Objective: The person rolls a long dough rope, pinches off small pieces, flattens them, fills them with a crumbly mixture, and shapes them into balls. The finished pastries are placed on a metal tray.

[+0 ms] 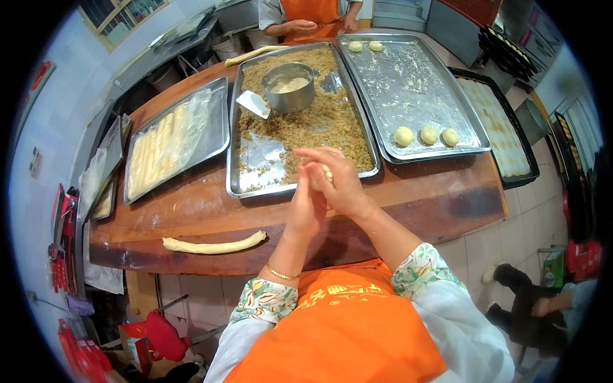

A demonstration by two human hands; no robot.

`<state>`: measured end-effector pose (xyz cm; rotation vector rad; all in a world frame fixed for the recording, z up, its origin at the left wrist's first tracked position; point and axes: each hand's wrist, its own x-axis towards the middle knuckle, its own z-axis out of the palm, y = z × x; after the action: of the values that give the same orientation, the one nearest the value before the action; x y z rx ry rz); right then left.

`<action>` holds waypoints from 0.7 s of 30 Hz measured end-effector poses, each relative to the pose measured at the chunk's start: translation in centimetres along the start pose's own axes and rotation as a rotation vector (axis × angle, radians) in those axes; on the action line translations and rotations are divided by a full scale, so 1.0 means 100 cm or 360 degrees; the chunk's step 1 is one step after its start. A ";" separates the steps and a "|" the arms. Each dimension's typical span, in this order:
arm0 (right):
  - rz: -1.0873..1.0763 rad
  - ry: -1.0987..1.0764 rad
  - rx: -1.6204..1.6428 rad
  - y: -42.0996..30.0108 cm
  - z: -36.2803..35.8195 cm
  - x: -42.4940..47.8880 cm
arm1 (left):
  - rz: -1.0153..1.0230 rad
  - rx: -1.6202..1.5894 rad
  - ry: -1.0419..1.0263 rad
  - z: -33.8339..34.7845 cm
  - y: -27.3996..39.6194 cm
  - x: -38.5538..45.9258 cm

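My left hand [309,201] and my right hand [342,179] are pressed together around a small piece of pale dough [327,173], mostly hidden by the fingers. They are over the near edge of a metal tray of crumbly brown filling [330,124]. On that filling stand a steel bowl [289,100] with pale crumbly contents and a white scraper [254,104]. A dough rope [214,243] lies on the wooden table at the near left. To the right, a metal tray [412,91] carries round dough balls [428,135], three in the near row and two at the far end.
At the left, a metal tray [220,127] holds dough strips [158,148] under plastic film. Another dough rope [254,55] lies at the far edge. A person in an orange apron [313,19] stands opposite. A dark-rimmed tray [500,124] is at the right; someone sits at the lower right.
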<state>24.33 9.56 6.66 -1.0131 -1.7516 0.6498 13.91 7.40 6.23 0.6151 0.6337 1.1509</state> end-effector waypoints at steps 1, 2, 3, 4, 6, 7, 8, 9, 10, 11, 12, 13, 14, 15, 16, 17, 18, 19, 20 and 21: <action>0.0094 0.0058 0.0051 0.000 0.000 -0.001 | -0.0022 -0.0017 -0.0018 -0.001 -0.001 0.001; 0.0041 0.0204 0.0117 -0.004 0.002 0.000 | -0.0045 -0.0035 -0.0037 -0.003 -0.002 0.003; -0.0015 0.0354 0.0188 -0.011 0.006 0.003 | -0.0048 0.0002 -0.0127 -0.020 -0.009 0.007; -0.0073 0.0337 0.0174 -0.012 0.005 0.004 | -0.0063 -0.0007 -0.0184 -0.025 -0.012 0.009; -0.0199 0.0141 0.0069 -0.008 -0.001 0.005 | -0.0098 -0.0060 -0.0264 -0.032 -0.014 0.011; -0.0265 -0.0039 -0.0023 -0.005 -0.006 0.004 | -0.0098 -0.0062 -0.0256 -0.033 -0.016 0.012; -0.0235 -0.0125 -0.0007 -0.004 -0.008 0.004 | -0.0098 -0.0064 -0.0246 -0.034 -0.018 0.011; -0.0206 -0.0206 0.0006 -0.003 -0.010 0.004 | -0.0076 -0.0019 -0.0209 -0.032 -0.020 0.010; -0.0178 -0.0289 0.0020 -0.002 -0.011 0.003 | -0.0047 0.0008 -0.0177 -0.029 -0.021 0.009; -0.0139 -0.0212 0.0050 -0.001 -0.012 0.002 | -0.0017 0.0035 -0.0146 -0.024 -0.021 0.007; -0.0095 -0.0129 0.0075 0.002 -0.013 0.000 | 0.0011 0.0043 -0.0126 -0.002 -0.009 0.000; -0.0054 -0.0051 0.0103 0.002 -0.013 -0.002 | 0.0042 0.0081 -0.0140 0.002 -0.006 -0.002; -0.0086 0.0092 0.0175 0.000 -0.009 -0.001 | 0.0073 0.0118 -0.0153 0.007 -0.002 -0.004; -0.0120 0.0235 0.0250 -0.002 -0.003 0.001 | 0.0104 0.0188 -0.0201 0.001 -0.002 -0.003; -0.0152 0.0244 0.0253 -0.001 -0.003 0.001 | 0.0108 0.0219 -0.0241 -0.005 -0.003 -0.001; -0.0184 0.0252 0.0257 -0.001 -0.003 0.001 | 0.0112 0.0249 -0.0281 -0.011 -0.005 0.000; -0.0212 0.0121 0.0188 0.002 -0.007 0.000 | 0.0089 0.0235 -0.0310 -0.017 -0.006 0.002; -0.0240 -0.0010 0.0119 0.005 -0.010 0.000 | 0.0081 0.0243 -0.0303 -0.019 -0.008 0.004; -0.0241 -0.0052 0.0133 0.007 -0.011 0.001 | 0.0071 0.0252 -0.0296 -0.020 -0.009 0.004; -0.0242 -0.0091 0.0146 0.010 -0.011 0.003 | 0.0075 0.0284 -0.0255 -0.018 -0.010 0.005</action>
<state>25.69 10.29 6.39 -0.7968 -1.8118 0.6615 13.36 7.81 4.16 0.8696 0.5909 1.0833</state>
